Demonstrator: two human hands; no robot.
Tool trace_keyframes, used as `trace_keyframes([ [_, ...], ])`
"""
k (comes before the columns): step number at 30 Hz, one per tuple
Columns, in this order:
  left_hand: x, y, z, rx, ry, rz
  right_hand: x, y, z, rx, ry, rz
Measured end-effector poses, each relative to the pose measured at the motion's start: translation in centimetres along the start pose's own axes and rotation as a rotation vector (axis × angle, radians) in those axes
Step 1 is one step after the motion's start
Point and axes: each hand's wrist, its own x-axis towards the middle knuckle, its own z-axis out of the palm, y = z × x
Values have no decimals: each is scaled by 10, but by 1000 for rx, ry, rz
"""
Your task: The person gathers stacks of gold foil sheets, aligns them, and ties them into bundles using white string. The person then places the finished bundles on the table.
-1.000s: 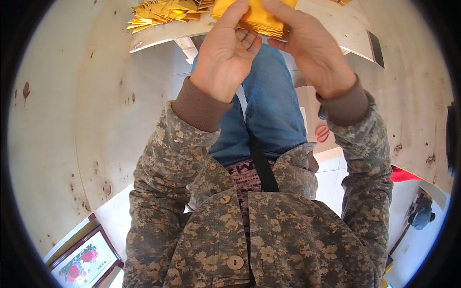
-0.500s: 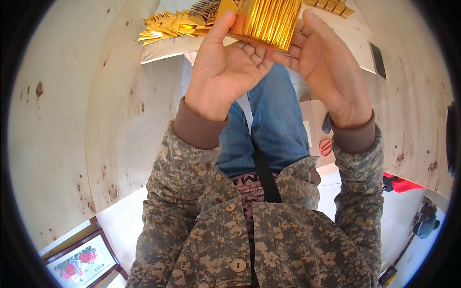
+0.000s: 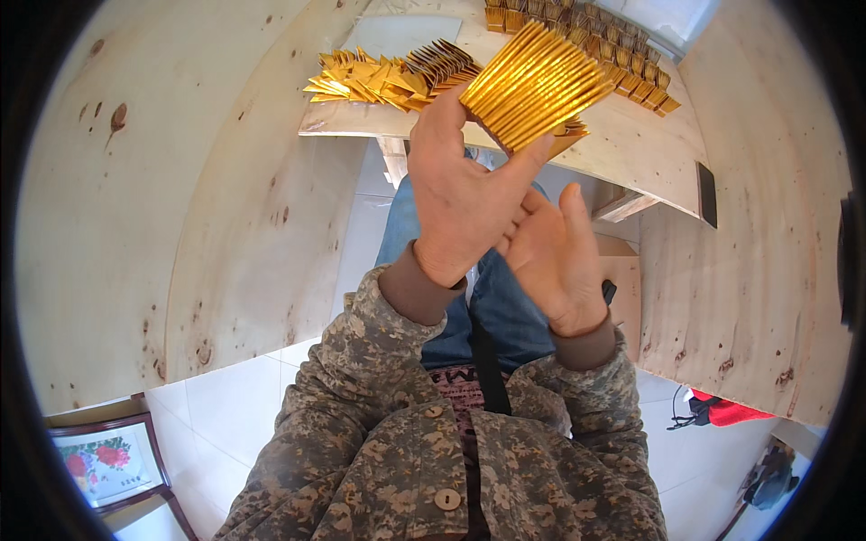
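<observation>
A stack of folded gold foil papers (image 3: 538, 86) was held up over the near edge of the table (image 3: 631, 149), its ribbed edges fanned slightly and slanting up to the right. The left hand (image 3: 465, 194) gripped it from below and from the left, thumb on the stack's left end and a fingertip pressed against its lower right edge. The right hand (image 3: 552, 257) sat just under and behind the left, palm open and fingers spread, touching the left hand's fingers but not closed around the stack; whether it touched the foil itself could not be told.

No container showed. Beyond the stack, loose folded gold pieces (image 3: 374, 79) lay in a scattered heap on the table's left part, and rows of finished gold folds (image 3: 622, 63) lined its far right side. A dark flat object (image 3: 706, 194) lay at the table's right edge.

Below the hands were blue jeans and camouflage jacket sleeves. A framed flower picture (image 3: 108, 462) stood on the white tiled floor at lower left, and a red object (image 3: 729, 410) lay at lower right.
</observation>
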Motion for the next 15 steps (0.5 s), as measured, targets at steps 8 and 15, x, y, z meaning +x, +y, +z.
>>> trace_keyframes([
  [8,-4,3,-3,29,-17,101,1,12,6,-5,-48,-27],
  [15,-10,12,-4,-884,31,-614,6,24,2,-47,-52,-213],
])
